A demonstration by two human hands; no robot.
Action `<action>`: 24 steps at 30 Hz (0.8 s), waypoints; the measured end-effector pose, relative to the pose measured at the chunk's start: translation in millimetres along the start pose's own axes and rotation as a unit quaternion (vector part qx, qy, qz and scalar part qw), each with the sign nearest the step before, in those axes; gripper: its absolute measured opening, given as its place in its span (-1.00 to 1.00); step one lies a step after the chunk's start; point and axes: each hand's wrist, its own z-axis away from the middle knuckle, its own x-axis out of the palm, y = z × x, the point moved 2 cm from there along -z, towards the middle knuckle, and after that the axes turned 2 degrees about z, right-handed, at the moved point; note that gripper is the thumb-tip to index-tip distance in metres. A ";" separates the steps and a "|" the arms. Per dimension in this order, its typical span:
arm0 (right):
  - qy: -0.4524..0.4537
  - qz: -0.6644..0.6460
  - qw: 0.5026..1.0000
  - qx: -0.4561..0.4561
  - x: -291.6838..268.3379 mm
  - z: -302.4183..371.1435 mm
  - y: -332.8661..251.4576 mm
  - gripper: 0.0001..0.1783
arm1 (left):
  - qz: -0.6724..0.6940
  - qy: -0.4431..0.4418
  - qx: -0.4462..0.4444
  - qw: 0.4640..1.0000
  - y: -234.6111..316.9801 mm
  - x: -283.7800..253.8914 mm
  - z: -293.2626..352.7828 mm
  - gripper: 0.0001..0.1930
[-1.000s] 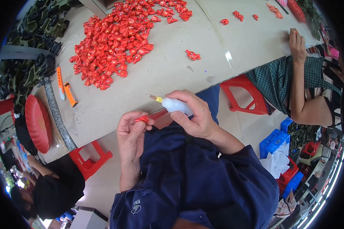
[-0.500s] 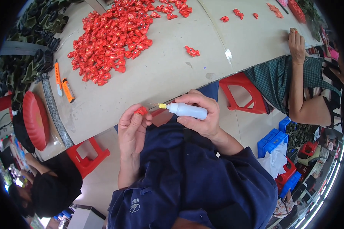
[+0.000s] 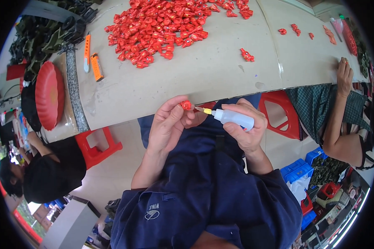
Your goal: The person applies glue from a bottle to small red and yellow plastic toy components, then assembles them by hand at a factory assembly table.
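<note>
Between the thumb and fingers of my left hand (image 3: 169,120) is a small red plastic part (image 3: 186,105). My right hand (image 3: 248,124) wraps round a translucent white squeeze bottle (image 3: 236,119) with a yellow collar and a thin needle tip. The bottle lies tilted, its tip pointing left and reaching the red part or just short of it; I cannot tell whether they touch. Both hands are above my lap, at the table's near edge. Beyond them a big heap of similar red parts (image 3: 158,31) covers the far table, and one red piece (image 3: 247,54) lies apart.
An orange utility knife (image 3: 87,52) and an orange-and-black small box (image 3: 97,67) lie left on the table (image 3: 203,79). A red scalloped tray (image 3: 50,95) stands farther left. Red stools (image 3: 96,147) flank me. A co-worker's hand (image 3: 344,76) rests at the right.
The view has shifted, so the table's things appear farther right. The bottle's needle tip is now closer to the red part, which has turned in my left fingers.
</note>
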 end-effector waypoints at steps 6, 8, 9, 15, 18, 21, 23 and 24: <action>-0.012 0.029 0.999 -0.019 6.6 -3.6 -8.4 -0.63 | 0.071 -0.044 -0.027 0.996 -3.1 -3.5 -2.1 -0.72; -0.014 0.039 0.999 -0.020 8.9 -4.4 -10.1 -0.63 | 0.076 -0.046 -0.029 0.996 -3.3 -3.3 -2.2 -0.72; -0.015 0.050 0.998 -0.020 10.0 -4.7 -10.6 -0.64 | 0.077 -0.045 -0.035 0.995 -3.0 -2.9 -2.1 -0.73; -0.022 0.059 0.998 -0.022 13.8 -7.1 -13.0 -0.63 | 0.082 -0.059 -0.039 0.994 -2.9 -0.5 -2.3 -0.75; -0.021 0.061 0.998 -0.023 15.4 -7.6 -13.1 -0.63 | 0.090 -0.061 -0.039 0.993 -2.8 -0.8 -2.5 -0.75; -0.020 0.060 0.998 -0.022 16.2 -7.7 -12.0 -0.63 | 0.095 -0.057 -0.043 0.993 -3.2 -1.3 -2.0 -0.75; -0.019 0.060 0.998 -0.020 16.6 -7.8 -12.5 -0.63 | 0.096 -0.054 -0.046 0.993 -3.0 -1.3 -1.9 -0.75; -0.019 0.060 0.998 -0.018 16.7 -8.0 -12.8 -0.64 | 0.098 -0.059 -0.046 0.992 -3.0 -0.9 -2.1 -0.76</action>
